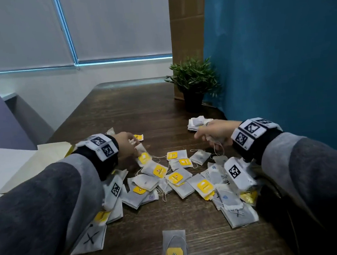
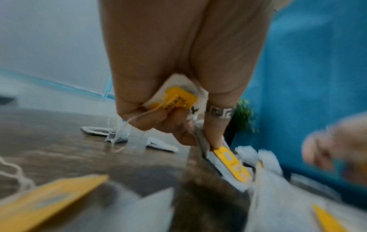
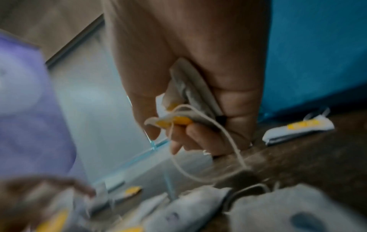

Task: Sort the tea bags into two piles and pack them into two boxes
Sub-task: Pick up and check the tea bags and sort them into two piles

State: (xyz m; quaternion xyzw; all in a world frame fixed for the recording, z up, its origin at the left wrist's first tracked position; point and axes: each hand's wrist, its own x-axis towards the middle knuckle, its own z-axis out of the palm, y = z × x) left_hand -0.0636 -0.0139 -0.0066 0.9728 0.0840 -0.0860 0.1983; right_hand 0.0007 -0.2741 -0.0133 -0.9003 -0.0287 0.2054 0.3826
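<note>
A mixed heap of tea bags, some with yellow tags and some with blue marks, lies in the middle of the dark wooden table. My left hand reaches over the heap's far left; it grips a yellow-tagged bag in the palm and pinches a second yellow-tagged bag that still touches the heap. My right hand holds a few grey tea bags with strings dangling, just short of a small stack of bags at the far right. No box is recognisable.
A potted green plant stands at the back right beside a blue curtain. A beige sheet lies on the left. One yellow-tagged bag lies alone at the near edge. A few bags lie beyond my left hand.
</note>
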